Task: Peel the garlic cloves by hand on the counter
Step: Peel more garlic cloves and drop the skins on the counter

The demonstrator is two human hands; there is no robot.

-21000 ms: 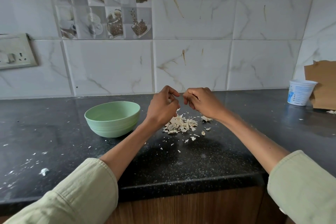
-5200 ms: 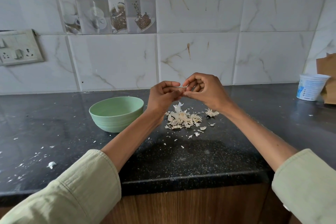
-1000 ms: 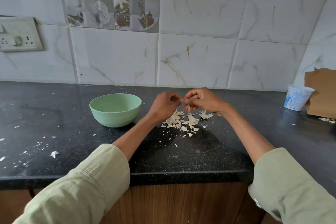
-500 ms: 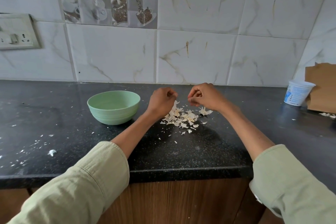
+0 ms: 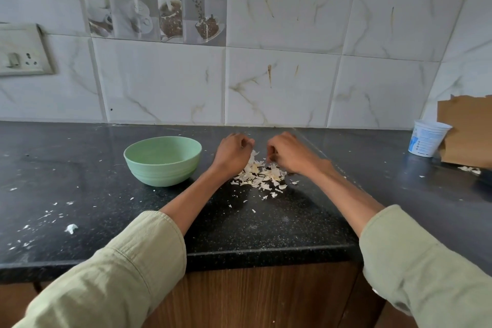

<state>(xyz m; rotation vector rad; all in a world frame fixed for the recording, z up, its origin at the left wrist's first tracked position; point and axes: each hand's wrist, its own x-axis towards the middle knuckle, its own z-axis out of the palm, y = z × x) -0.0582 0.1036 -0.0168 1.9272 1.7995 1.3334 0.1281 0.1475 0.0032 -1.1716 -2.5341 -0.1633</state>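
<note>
You cannot see what the curled fingers of the left hand (image 5: 232, 153) and the right hand (image 5: 288, 153) hold. The brown cardboard (image 5: 468, 132) at far right is cut by the edge.

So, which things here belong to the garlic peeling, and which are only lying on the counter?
Belong to the job:
left hand
right hand
peels heaped under the hands
green bowl, left of the peels

Just lying about:
white cup at far right
cardboard behind it
wall socket

Whether either hand holds a clove cannot be seen.
</note>
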